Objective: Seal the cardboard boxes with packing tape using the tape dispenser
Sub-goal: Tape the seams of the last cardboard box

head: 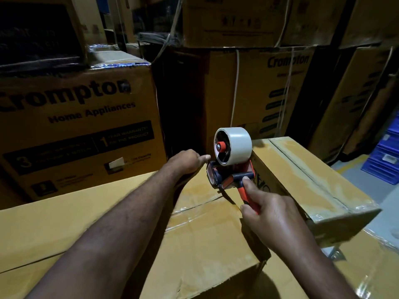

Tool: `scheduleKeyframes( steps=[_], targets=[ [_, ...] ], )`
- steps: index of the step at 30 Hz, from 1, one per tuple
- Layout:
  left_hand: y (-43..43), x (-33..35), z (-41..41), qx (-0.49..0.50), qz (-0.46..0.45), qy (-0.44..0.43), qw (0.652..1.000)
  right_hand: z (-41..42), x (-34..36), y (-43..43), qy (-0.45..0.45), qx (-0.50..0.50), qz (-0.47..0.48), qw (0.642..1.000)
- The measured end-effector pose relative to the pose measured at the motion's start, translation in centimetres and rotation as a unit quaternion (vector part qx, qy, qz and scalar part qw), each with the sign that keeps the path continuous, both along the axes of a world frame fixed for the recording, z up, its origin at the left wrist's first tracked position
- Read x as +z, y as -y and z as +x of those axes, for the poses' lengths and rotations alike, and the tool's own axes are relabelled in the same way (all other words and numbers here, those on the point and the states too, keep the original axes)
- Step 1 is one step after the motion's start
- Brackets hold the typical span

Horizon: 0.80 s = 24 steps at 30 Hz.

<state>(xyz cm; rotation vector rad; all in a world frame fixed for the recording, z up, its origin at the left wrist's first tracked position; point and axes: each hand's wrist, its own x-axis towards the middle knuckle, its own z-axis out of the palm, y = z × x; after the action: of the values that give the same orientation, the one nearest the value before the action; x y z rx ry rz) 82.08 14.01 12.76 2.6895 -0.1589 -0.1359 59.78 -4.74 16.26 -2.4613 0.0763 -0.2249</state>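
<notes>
A large flat cardboard box [90, 225] lies in front of me, with clear tape along its centre seam. My right hand [267, 214] grips the red handle of the tape dispenser [228, 175], index finger stretched up to the black crossbar. The dispenser's mouth sits near the box's far edge, and its roll of pale tape [234, 145] stands on top. My left hand [190, 161] reaches to the far edge of the box beside the dispenser's front; its fingers are curled at the tape end, but what they hold is hidden. A smaller taped box [306, 180] lies to the right.
Stacked Crompton cartons rise behind: a big one [77, 130] at left and more [269, 91] at centre and right, some tied with string. Blue plastic crates [386, 156] stand at the far right on the grey floor. Plastic-wrapped cardboard [356, 272] fills the lower right.
</notes>
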Motion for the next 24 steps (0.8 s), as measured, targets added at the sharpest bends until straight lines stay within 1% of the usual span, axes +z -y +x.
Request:
scheduleKeyframes(
  steps=[8, 11, 12, 14, 15, 16, 17, 18, 20, 22, 24],
  targets=[
    [0.5, -0.2, -0.6, 0.007, -0.005, 0.01, 1.0, -3.6, -0.1, 1.2, -0.004, -0.006, -0.022, 1.0],
    [0.5, -0.1, -0.9, 0.014, 0.013, 0.02, 1.0, -4.6, 0.0, 0.9, -0.013, -0.007, -0.026, 1.0],
    [0.5, 0.0, -1.2, 0.017, 0.031, 0.039, 0.999, -4.7, 0.0, 0.7, -0.014, -0.008, -0.028, 0.999],
    [0.6, 0.1, -2.3, 0.006, 0.07, 0.129, 0.989, -4.7, 0.1, 0.5, -0.008, -0.007, -0.038, 0.999],
    [0.8, 0.2, -3.2, -0.015, 0.07, 0.186, 0.98, -4.7, 0.2, 0.4, -0.003, -0.005, -0.046, 0.999],
    [1.0, 0.2, -4.3, -0.047, 0.046, 0.228, 0.972, -4.8, 0.4, 0.2, -0.001, -0.004, -0.052, 0.999],
    [1.2, 0.2, -5.3, -0.087, 0.014, 0.236, 0.968, -4.9, 0.5, 0.1, -0.004, -0.004, -0.056, 0.998],
    [1.3, 0.2, -6.1, -0.13, -0.012, 0.215, 0.968, -5.0, 0.5, 0.1, -0.009, -0.003, -0.06, 0.998],
    [0.9, 0.1, -6.7, -0.186, -0.02, 0.134, 0.973, -4.8, 0.3, 0.0, -0.01, -0.002, -0.057, 0.998],
    [0.1, 0.1, -6.6, -0.19, -0.018, 0.101, 0.976, -4.6, 0.3, -0.2, -0.01, -0.003, -0.052, 0.999],
    [-0.1, 0.3, -6.6, -0.194, -0.018, 0.099, 0.976, -4.4, 0.4, -0.3, -0.016, -0.004, -0.046, 0.999]
  ],
)
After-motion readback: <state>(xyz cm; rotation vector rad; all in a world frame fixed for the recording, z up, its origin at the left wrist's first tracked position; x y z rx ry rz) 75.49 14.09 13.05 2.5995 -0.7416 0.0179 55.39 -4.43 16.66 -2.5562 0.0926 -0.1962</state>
